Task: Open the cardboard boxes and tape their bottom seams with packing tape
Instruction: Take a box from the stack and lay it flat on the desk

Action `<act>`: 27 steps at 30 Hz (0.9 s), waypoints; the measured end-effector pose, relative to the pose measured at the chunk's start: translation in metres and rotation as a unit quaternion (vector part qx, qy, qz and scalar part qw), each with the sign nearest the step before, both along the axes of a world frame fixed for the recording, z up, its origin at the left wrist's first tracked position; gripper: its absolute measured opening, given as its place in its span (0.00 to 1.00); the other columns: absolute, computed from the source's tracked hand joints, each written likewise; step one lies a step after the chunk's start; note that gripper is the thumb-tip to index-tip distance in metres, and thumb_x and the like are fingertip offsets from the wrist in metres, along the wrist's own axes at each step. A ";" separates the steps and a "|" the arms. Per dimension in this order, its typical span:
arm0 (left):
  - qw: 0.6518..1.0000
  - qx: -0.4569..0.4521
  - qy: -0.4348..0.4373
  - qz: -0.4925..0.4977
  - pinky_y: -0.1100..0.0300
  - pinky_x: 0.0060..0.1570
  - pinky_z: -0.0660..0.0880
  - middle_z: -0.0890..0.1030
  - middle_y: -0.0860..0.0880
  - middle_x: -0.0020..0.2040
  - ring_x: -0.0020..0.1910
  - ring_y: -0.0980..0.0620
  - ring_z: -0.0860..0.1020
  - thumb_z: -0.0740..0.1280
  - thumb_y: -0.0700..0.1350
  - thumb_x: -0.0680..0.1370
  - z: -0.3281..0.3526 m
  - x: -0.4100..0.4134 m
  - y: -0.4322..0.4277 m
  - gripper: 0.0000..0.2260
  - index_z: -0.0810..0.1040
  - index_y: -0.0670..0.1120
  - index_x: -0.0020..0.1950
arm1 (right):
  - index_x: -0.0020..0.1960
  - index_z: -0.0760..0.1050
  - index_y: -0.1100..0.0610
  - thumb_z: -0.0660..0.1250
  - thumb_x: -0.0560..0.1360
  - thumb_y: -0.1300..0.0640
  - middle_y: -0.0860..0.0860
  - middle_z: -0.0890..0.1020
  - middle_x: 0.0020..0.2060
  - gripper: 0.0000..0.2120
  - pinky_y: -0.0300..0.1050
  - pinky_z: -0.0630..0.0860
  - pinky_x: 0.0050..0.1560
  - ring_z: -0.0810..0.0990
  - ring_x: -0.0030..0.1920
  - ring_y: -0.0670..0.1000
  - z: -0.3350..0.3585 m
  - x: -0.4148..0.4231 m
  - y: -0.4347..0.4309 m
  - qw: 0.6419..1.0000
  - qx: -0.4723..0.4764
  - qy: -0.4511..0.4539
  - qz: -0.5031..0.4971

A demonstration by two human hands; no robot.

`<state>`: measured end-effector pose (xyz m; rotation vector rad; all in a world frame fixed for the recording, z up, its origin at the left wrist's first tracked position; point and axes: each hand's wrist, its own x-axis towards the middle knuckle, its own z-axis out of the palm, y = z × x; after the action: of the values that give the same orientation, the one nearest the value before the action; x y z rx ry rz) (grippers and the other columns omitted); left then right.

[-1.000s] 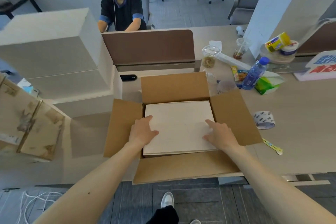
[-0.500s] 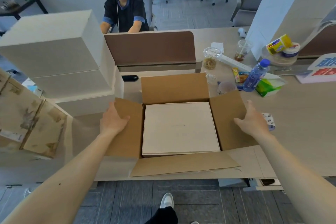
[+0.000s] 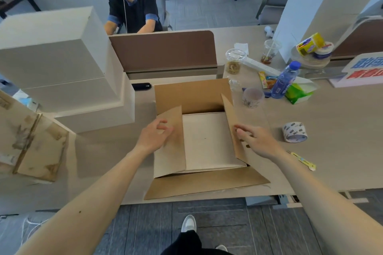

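Note:
A brown cardboard box [image 3: 192, 94] stands on the desk in front of me, its far and near flaps spread out. Inside it a pale panel [image 3: 207, 141] shows between the two side flaps. My left hand [image 3: 154, 137] presses the left flap [image 3: 172, 151] inward, fingers loosely bent on its outer face. The right flap [image 3: 232, 122] stands nearly upright, and my right hand [image 3: 257, 141] pushes it from outside with straight fingers. A roll of packing tape [image 3: 295, 132] lies on the desk to the right of the box.
Stacked white boxes [image 3: 53, 64] rise at the left, with worn cardboard boxes [image 3: 31, 147] beside them. A water bottle [image 3: 285, 79], cups, snack packets and a yellow cutter [image 3: 303, 160] lie to the right. A person sits behind the brown divider [image 3: 163, 51].
Both hands left the panel inside the box, went out to the side flaps and have folded them up and inward. The left flap has swung farther over the opening.

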<state>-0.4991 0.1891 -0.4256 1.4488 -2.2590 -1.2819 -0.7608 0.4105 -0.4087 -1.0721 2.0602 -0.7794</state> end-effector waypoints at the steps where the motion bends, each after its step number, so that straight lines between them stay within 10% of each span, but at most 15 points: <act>1: 1.000 0.002 -0.006 -0.007 0.45 0.57 0.78 0.81 0.55 0.57 0.57 0.48 0.79 0.68 0.57 0.78 -0.006 0.001 0.000 0.18 0.74 0.53 0.66 | 0.72 0.71 0.53 0.58 0.83 0.55 0.48 0.76 0.66 0.18 0.43 0.68 0.65 0.73 0.67 0.49 -0.007 0.001 0.004 1.000 0.014 -0.009 0.025; 5: 0.997 -0.018 -0.055 -0.056 0.55 0.64 0.70 0.80 0.53 0.63 0.64 0.52 0.76 0.69 0.52 0.79 -0.024 0.002 -0.002 0.18 0.75 0.49 0.68 | 0.69 0.67 0.44 0.51 0.73 0.78 0.40 0.64 0.72 0.36 0.48 0.53 0.77 0.55 0.77 0.47 -0.032 -0.003 0.027 0.988 0.080 -0.019 0.130; 10: 0.993 -0.014 -0.064 -0.099 0.50 0.66 0.70 0.80 0.53 0.63 0.64 0.50 0.77 0.70 0.46 0.78 -0.035 0.000 -0.017 0.17 0.74 0.49 0.66 | 0.76 0.52 0.33 0.66 0.75 0.71 0.34 0.48 0.77 0.45 0.55 0.48 0.75 0.44 0.77 0.47 -0.060 -0.016 0.064 0.969 0.104 0.046 0.218; 15: 0.992 0.113 -0.041 -0.031 0.55 0.35 0.80 0.80 0.51 0.60 0.38 0.47 0.79 0.66 0.50 0.81 -0.023 -0.011 -0.039 0.20 0.69 0.53 0.72 | 0.68 0.70 0.40 0.74 0.73 0.55 0.29 0.64 0.68 0.27 0.44 0.58 0.71 0.63 0.71 0.41 -0.054 0.004 0.054 0.995 0.025 -0.086 0.031; 22: 0.986 0.163 -0.022 -0.017 0.55 0.39 0.77 0.85 0.43 0.49 0.36 0.48 0.76 0.55 0.57 0.84 -0.011 -0.035 -0.082 0.18 0.65 0.54 0.73 | 0.61 0.77 0.47 0.75 0.72 0.56 0.41 0.69 0.68 0.19 0.22 0.62 0.58 0.68 0.66 0.39 -0.047 0.011 0.037 0.996 -0.002 -0.089 -0.011; 27: 0.989 0.150 0.013 0.007 0.51 0.43 0.78 0.85 0.43 0.46 0.34 0.48 0.77 0.60 0.55 0.83 -0.014 -0.052 -0.112 0.17 0.66 0.52 0.71 | 0.56 0.80 0.40 0.77 0.68 0.44 0.41 0.68 0.70 0.17 0.28 0.64 0.60 0.65 0.68 0.36 -0.051 0.012 0.032 0.994 -0.001 -0.104 -0.014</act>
<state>-0.5510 0.0771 -0.4396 1.5254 -2.1035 -1.6841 -0.7488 0.4430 -0.4600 -0.9237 1.9019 -0.8686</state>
